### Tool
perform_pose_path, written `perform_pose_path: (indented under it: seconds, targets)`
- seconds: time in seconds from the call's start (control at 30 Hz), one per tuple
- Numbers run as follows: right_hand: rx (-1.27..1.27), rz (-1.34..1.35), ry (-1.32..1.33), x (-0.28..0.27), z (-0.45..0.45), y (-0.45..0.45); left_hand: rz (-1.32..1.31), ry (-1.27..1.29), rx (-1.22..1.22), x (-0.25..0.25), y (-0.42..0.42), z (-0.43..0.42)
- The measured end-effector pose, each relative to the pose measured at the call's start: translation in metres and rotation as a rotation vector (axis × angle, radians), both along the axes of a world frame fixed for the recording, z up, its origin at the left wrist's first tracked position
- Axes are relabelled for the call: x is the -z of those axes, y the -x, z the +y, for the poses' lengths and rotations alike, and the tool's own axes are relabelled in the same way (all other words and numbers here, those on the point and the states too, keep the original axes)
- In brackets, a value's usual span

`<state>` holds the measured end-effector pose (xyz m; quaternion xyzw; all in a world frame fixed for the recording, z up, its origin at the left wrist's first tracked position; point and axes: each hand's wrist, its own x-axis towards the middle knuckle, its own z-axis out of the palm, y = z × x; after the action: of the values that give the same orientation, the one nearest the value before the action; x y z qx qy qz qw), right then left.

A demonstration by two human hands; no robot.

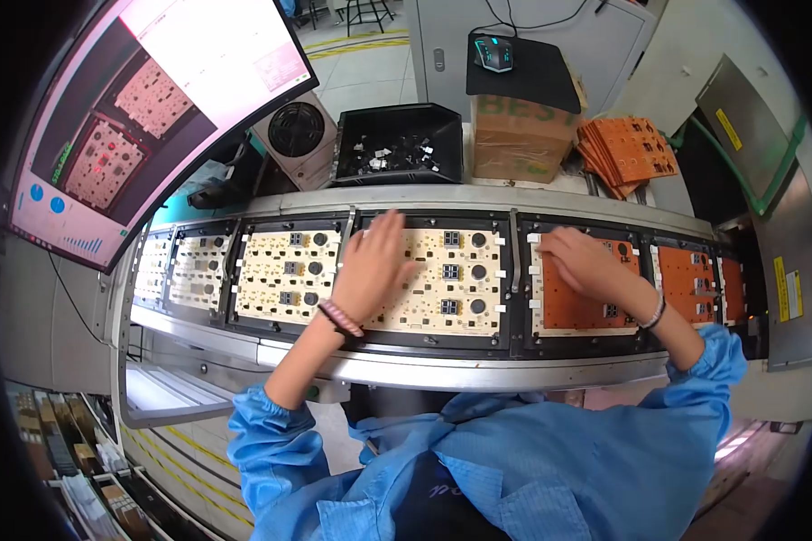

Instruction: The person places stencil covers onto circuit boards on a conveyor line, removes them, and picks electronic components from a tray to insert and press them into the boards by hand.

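My left hand [375,266] lies over the left part of a cream circuit board [424,311] in a black frame, its fingers stretched out and pointing up. Square black parts and round black parts stand in columns on that board. To the right, my right hand [579,261] reaches over an orange board [564,311], which sits on a cream board in the neighbouring frame. Its fingers bend toward the orange board's upper left edge, and whether they pinch anything is hard to make out.
More framed cream boards [284,270] lie to the left, and orange ones [686,270] to the right. Behind the line are a monitor [153,117], a black bin [397,169] of small parts, a cardboard box [519,144] with a mouse [493,54] on top, and stacked orange boards [627,149].
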<state>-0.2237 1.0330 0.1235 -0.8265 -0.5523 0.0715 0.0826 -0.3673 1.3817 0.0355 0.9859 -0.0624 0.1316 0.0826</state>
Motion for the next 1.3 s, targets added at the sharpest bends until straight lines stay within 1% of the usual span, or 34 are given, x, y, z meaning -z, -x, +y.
perform_pose_path:
  seconds: [0.1,0.17,0.3,0.4,0.5,0.53,0.6,0.63,0.73,0.83,0.93,0.97,1.03,1.07,1.1,1.13,1.2,1.23,1.3]
  targets:
    - [-0.107,-0.012,-0.021,0.012,0.035,0.005,0.089,-0.028,-0.055,0.011,0.015,0.028]
    - [-0.102,-0.044,0.047,0.016,0.043,0.007,0.102,-0.061,-0.061,0.015,0.022,0.033]
    - [-0.079,-0.087,0.085,0.026,0.052,0.008,0.066,0.045,-0.046,0.021,0.027,0.039]
    - [-0.051,-0.134,0.164,0.028,0.061,0.009,0.107,0.147,-0.039,0.014,0.025,0.040]
    - [-0.070,-0.024,0.025,0.027,0.057,-0.004,0.128,0.182,0.002,0.014,0.020,0.049]
    - [-0.044,-0.044,0.012,0.028,0.055,0.000,0.143,0.192,0.013,0.018,0.021,0.051]
    - [0.012,-0.085,-0.015,0.021,0.053,0.014,0.098,-0.028,0.002,0.015,0.037,0.042]
    - [-0.007,-0.121,-0.005,0.019,0.051,0.025,0.113,-0.095,0.006,0.018,0.046,0.039]
    - [-0.021,-0.064,0.046,0.021,0.044,0.045,0.118,-0.098,0.024,0.017,0.066,0.039]
    - [-0.074,-0.333,0.110,0.038,0.047,0.062,0.137,0.002,0.036,0.019,0.066,0.042]
    - [-0.205,-0.539,0.180,0.040,0.052,0.068,0.133,-0.027,-0.007,0.015,0.066,0.030]
    - [-0.171,-0.469,0.172,0.035,0.051,0.066,0.170,-0.003,-0.014,0.015,0.067,0.029]
    - [-0.099,-0.324,0.155,0.019,0.049,0.060,0.168,-0.054,-0.010,0.014,0.076,0.029]
    - [-0.088,-0.305,0.125,0.013,0.048,0.066,0.167,-0.079,-0.009,0.014,0.082,0.028]
    - [-0.075,-0.288,0.093,0.008,0.046,0.075,0.228,0.003,-0.006,0.012,0.091,0.027]
    - [-0.062,-0.271,0.061,0.008,0.044,0.083,0.234,-0.024,0.015,0.006,0.101,0.026]
    - [-0.054,-0.207,0.117,0.013,0.039,0.100,0.256,-0.075,0.055,-0.005,0.118,0.024]
    - [-0.052,-0.171,0.144,0.016,0.038,0.107,0.285,-0.055,0.054,-0.004,0.122,0.025]
    - [-0.056,-0.231,0.202,0.017,0.042,0.114,0.324,0.094,0.084,-0.007,0.121,0.029]
